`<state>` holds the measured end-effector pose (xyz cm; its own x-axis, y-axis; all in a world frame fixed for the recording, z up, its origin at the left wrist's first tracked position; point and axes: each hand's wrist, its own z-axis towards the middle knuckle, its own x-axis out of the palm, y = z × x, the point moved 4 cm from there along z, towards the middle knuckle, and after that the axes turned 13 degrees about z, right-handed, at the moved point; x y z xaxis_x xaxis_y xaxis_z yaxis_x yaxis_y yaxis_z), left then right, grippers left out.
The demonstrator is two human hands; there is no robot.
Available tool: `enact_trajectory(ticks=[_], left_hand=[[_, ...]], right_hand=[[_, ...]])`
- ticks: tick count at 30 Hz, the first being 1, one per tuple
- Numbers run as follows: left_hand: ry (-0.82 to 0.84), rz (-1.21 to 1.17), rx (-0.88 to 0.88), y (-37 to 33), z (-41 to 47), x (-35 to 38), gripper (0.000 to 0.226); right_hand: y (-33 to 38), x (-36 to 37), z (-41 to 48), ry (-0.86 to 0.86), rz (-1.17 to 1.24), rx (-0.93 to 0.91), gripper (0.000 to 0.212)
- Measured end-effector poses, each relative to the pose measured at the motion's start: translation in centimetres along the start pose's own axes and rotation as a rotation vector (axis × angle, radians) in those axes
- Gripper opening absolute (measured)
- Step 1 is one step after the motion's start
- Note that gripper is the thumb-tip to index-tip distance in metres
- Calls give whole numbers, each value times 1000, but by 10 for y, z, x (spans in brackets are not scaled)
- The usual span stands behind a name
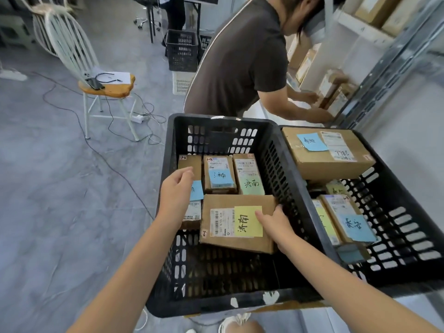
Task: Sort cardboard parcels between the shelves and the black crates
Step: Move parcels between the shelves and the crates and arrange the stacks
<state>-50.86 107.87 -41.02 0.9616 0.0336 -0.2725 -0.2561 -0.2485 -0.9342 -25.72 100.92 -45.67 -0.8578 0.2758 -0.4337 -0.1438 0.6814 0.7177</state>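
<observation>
Cardboard of the yellow-noted parcel (236,223), lying in the black crate (216,120), looked stiff and light, best held by its edges, with the grip of the right hand (276,227) clamped on its right edge and that of the left hand (176,188) apart nearby.

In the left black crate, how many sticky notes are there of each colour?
Blue notes: 2
Green note: 1
Yellow note: 1
Total in the left crate: 4
</observation>
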Motion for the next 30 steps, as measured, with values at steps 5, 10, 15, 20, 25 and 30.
enact_trajectory(ticks=[5,10,15,20,25,30], left_hand=[[2,5,-7,1,1,2,33],[-9,6,-8,3,1,2,32],[-1,43,0,1,-1,2,34],[13,67,0,0,-3,2,36],[-9,82,-14,0,-2,3,36],[3,96,-5,1,-4,2,35]], right_hand=[[-3,3,-16,-42,-241,19,91],[12,-1,-21,-3,-277,41,102],[-9,-7,-34,17,0,53,115],[-20,-16,-49,53,378,176,88],[-32,-16,-57,91,546,423,86],[-32,-21,-72,278,659,537,65]])
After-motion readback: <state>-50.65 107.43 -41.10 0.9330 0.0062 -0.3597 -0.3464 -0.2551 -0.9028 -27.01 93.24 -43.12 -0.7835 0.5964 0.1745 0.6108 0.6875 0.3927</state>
